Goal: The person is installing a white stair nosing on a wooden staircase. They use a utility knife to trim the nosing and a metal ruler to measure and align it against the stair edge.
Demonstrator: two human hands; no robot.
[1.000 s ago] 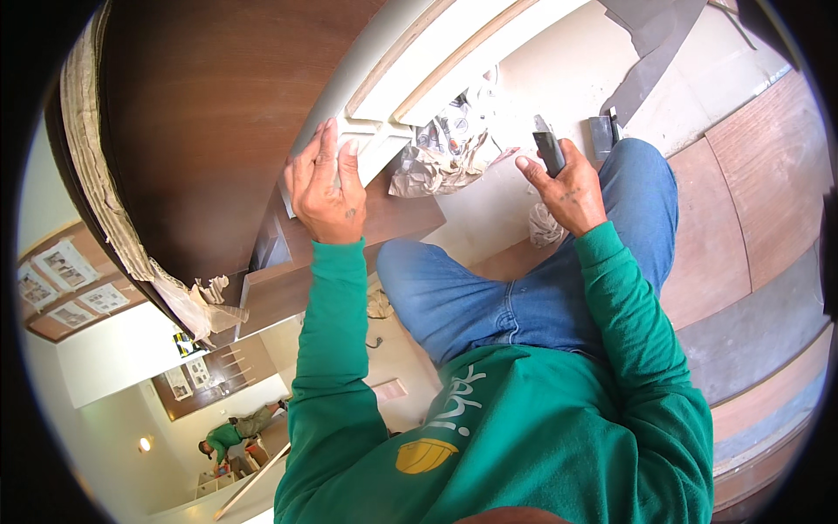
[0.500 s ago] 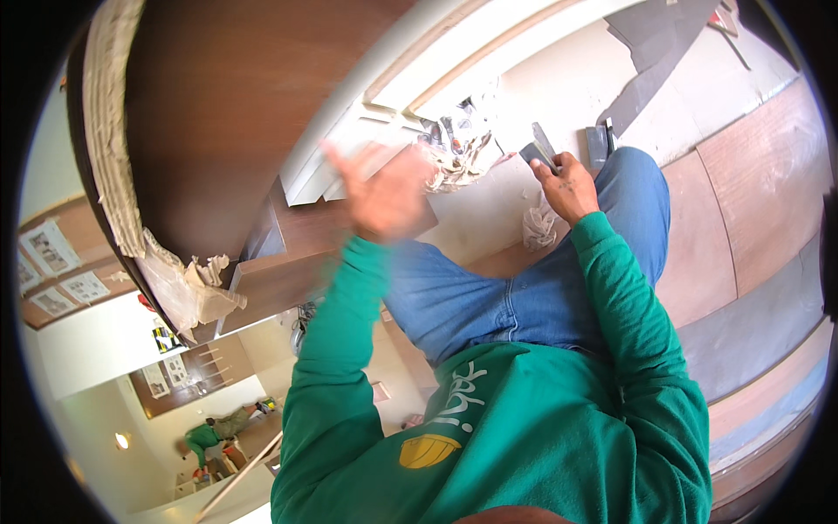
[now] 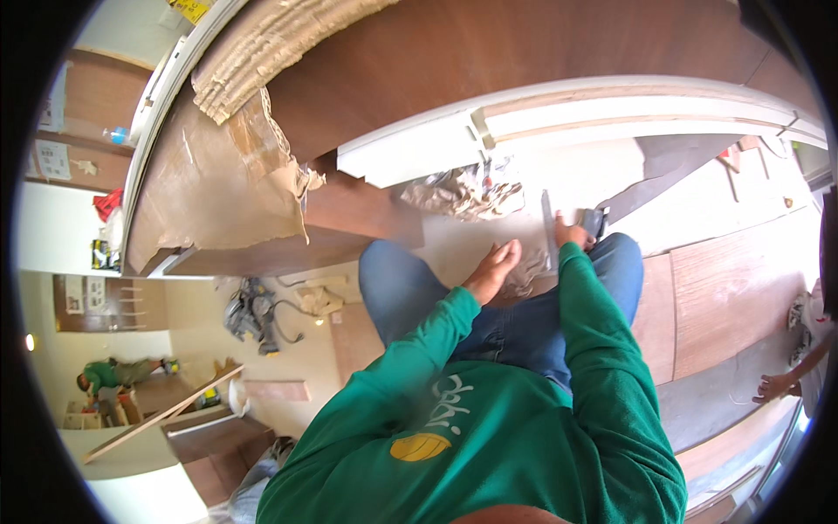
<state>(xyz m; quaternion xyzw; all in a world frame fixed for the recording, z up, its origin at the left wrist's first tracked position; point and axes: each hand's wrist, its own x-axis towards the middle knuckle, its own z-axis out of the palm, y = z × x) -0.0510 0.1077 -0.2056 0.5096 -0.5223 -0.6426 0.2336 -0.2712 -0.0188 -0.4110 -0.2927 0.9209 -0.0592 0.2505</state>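
My left hand [image 3: 496, 267] hovers over my lap, open with loosely bent fingers and nothing visible in it. To its right, near my right knee, my right hand [image 3: 571, 232] is closed on a long, thin grey tool [image 3: 548, 214], whose far end points away from me. A dark grey block [image 3: 595, 223] lies just beyond that hand. Crumpled brown paper [image 3: 463, 196] is on the floor under a white-edged panel [image 3: 393, 153] of the brown cabinet piece in front of me, and more crumpled paper [image 3: 524, 275] lies below my left hand.
Torn cardboard [image 3: 209, 183] covers the brown piece at the left. A dark power tool with hose [image 3: 257, 310] and a long wooden batten [image 3: 161, 415] are lower left. A co-worker [image 3: 118, 375] bends over far left; another person's hand [image 3: 772, 387] shows at right. Plywood sheets [image 3: 733, 297] lie right.
My left hand has left the white panel edge and come down over my lap. My right hand sits lower, still holding a tool. The view has swung, and another person's arm appears at right.
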